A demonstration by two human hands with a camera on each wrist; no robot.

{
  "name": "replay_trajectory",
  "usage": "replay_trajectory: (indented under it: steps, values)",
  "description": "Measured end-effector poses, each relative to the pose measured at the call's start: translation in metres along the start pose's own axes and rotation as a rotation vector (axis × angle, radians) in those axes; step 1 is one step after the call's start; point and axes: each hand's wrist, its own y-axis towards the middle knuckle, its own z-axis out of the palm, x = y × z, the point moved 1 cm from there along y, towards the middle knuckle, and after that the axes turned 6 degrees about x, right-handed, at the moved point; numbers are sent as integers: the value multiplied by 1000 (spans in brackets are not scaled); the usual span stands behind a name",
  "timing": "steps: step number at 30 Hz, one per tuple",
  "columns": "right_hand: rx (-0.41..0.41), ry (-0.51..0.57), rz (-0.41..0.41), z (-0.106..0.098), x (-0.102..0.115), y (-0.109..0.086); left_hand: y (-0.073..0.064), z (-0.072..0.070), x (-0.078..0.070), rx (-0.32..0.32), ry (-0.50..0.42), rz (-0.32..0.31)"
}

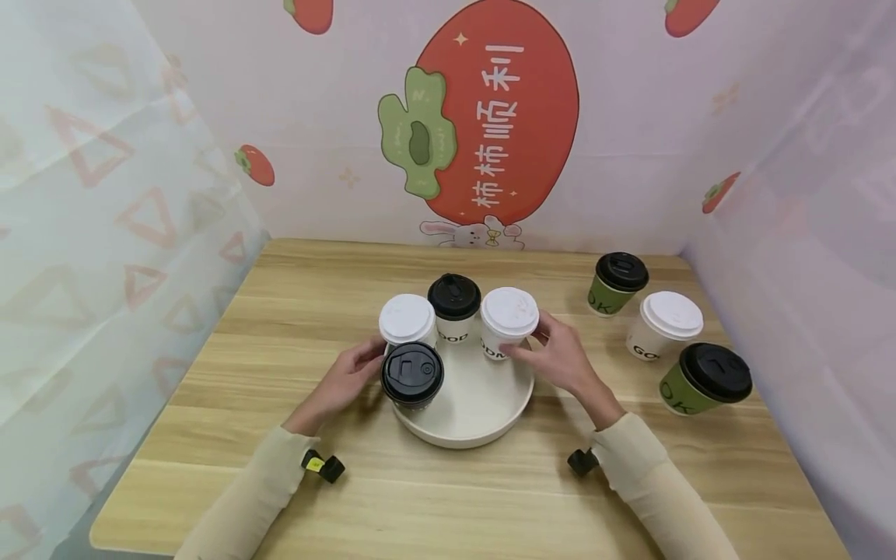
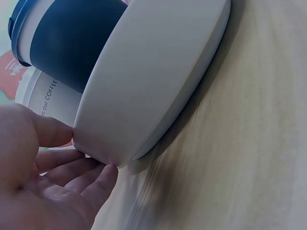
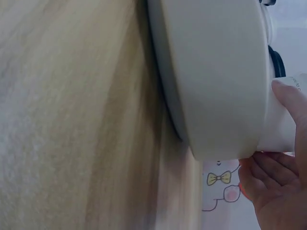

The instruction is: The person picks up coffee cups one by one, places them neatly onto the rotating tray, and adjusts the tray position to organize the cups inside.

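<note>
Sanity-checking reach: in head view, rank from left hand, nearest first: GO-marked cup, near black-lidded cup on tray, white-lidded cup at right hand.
From the left hand:
1. Near black-lidded cup: tray's left side, beside the hand.
2. White-lidded cup at the right hand: tray's right side.
3. GO-marked cup: off the tray, farther right.
</note>
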Motion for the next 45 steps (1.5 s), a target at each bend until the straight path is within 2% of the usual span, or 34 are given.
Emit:
replay_trajectory:
  steps: [8, 15, 21, 24, 26, 33, 38, 42, 45]
  values:
    - [21, -105, -34, 4, -8, 10, -10, 2, -2, -19, 62, -15]
    - [36, -150, -16, 8, -6, 17, -16, 1, -3, -31, 77, -28]
    - [60, -170, -11, -1, -3, 10, -2, -12, 1, -45, 130, -6]
    - [69, -131, 12, -9, -5, 0, 10, -21, 3, -41, 157, -20]
    - [46, -100, 50, -16, -9, -9, 20, -25, 4, -30, 165, -18]
    - [-145, -103, 218, -42, -28, -43, 51, -33, 4, 5, 84, 24]
    - [-208, -151, 297, -54, -39, -78, 64, -30, 6, 52, 65, 74]
    - [-220, -240, 356, -63, -42, -108, 70, -26, 7, 87, 69, 150]
    - [-209, -273, 403, -72, -42, -130, 73, -23, 7, 111, 57, 174]
